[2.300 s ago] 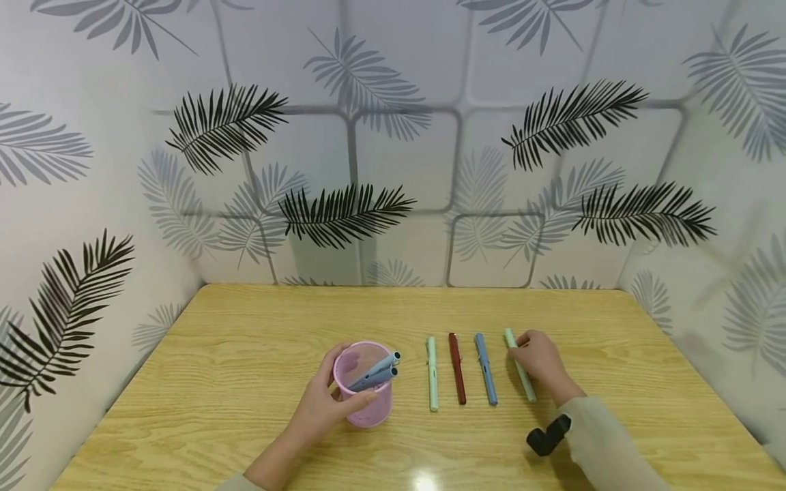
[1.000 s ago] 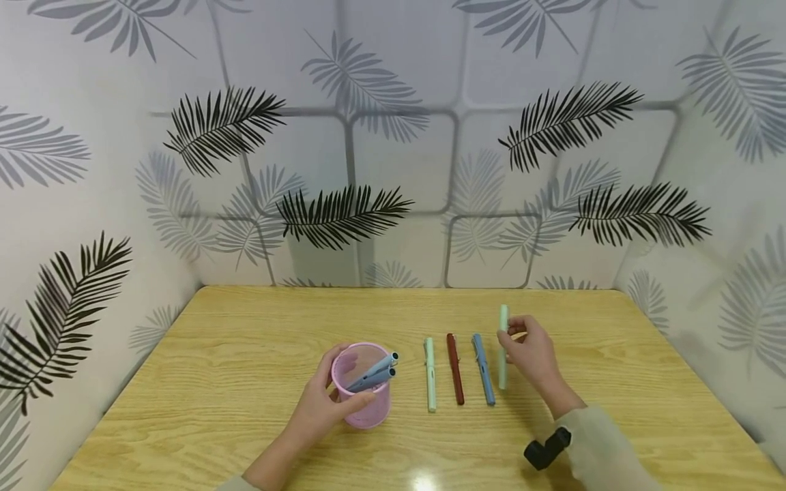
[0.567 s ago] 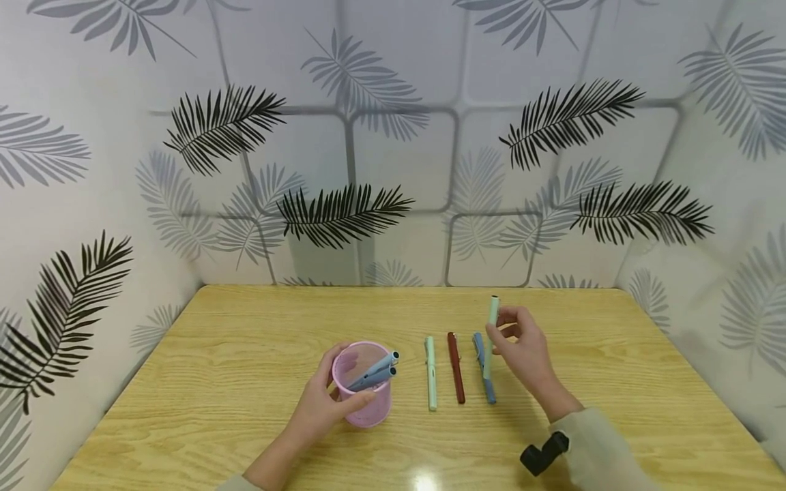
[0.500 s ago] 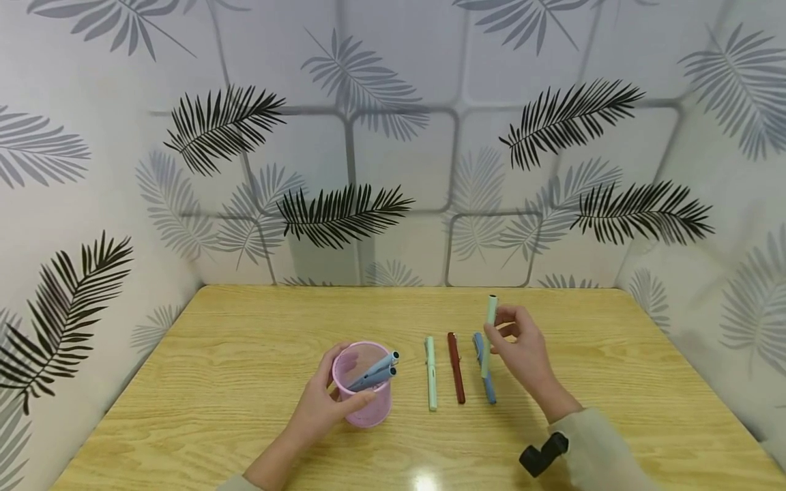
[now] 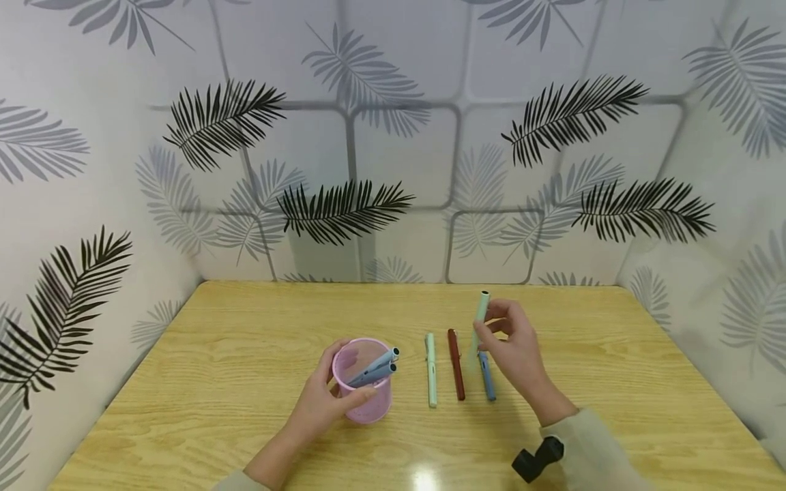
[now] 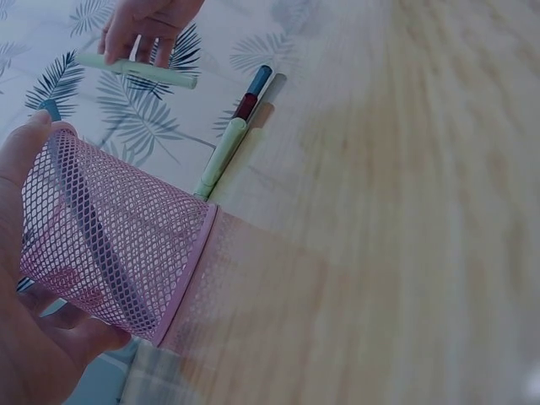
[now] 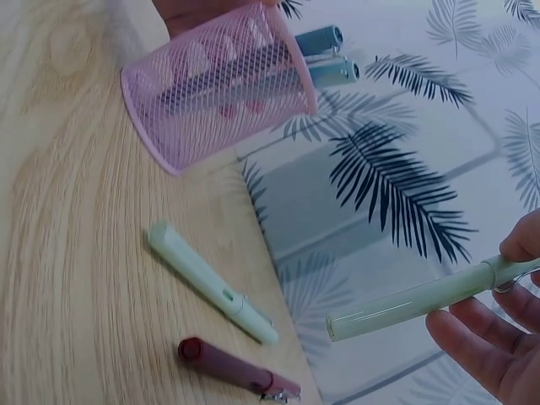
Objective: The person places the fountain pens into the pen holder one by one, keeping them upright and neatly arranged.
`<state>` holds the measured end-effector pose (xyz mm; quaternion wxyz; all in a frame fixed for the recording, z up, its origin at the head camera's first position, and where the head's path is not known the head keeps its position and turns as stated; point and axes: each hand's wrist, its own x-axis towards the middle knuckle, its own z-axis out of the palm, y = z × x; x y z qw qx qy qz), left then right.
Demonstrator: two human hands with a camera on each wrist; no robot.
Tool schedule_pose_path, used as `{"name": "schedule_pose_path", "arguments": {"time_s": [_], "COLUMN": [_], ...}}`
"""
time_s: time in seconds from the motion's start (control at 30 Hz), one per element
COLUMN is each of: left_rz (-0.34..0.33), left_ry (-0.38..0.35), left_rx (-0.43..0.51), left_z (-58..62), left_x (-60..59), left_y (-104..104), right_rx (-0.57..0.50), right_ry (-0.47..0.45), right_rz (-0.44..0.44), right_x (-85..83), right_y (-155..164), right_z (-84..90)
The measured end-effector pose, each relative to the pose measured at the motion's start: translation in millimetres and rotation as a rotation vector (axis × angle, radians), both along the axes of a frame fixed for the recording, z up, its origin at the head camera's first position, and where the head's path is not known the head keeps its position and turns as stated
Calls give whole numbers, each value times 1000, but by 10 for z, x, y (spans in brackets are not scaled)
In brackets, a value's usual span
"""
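Note:
My left hand point(image 5: 328, 395) curls round a pink mesh pen cup point(image 5: 370, 409) standing on the table; two blue pens point(image 5: 376, 368) lean inside it, their ends over the rim. Between thumb and fingers my right hand point(image 5: 512, 344) pinches a light green pen point(image 5: 481, 314), raised off the table and nearly upright, above the blue pen point(image 5: 487, 377). The right wrist view shows this held light green pen point(image 7: 413, 302) with its clip by the fingers. Left of the blue pen lie a dark red pen point(image 5: 456, 365) and another light green pen point(image 5: 432, 372).
The wooden table point(image 5: 258, 320) meets a leaf-patterned wall covering point(image 5: 393, 170) at the back and both sides. A black device point(image 5: 537, 460) is strapped at my right sleeve point(image 5: 589, 450). The row of pens lies between the cup and my right hand.
My right hand has picked the light green pen up from the right end of the row, tilted it upright and carried it left over the blue pen. My left hand stays on the cup.

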<state>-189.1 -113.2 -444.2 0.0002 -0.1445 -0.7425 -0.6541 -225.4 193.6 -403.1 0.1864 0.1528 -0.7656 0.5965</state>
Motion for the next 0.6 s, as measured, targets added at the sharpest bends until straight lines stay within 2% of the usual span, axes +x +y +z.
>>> {"name": "schedule_pose_path", "arguments": {"time_s": [0.1,0.17,0.4,0.6], "left_rz": [9,12,10,5], "left_ry": [16,30,57,35], "left_rx": [-2,-11,-17,-21], "left_z": [-117,-135,-140,-120], "left_x": [-58,-66,-70,-60], "left_y": [-19,-23,-25,-26], "right_rx": [-28,-45,-95,-112], "right_ry": [22,39,103,145], "right_rz": [35,55,108,126], "right_x": [36,60,121,110], "right_y": [-66,-116,-291,-424], "right_z": [34,71,190,216]}}
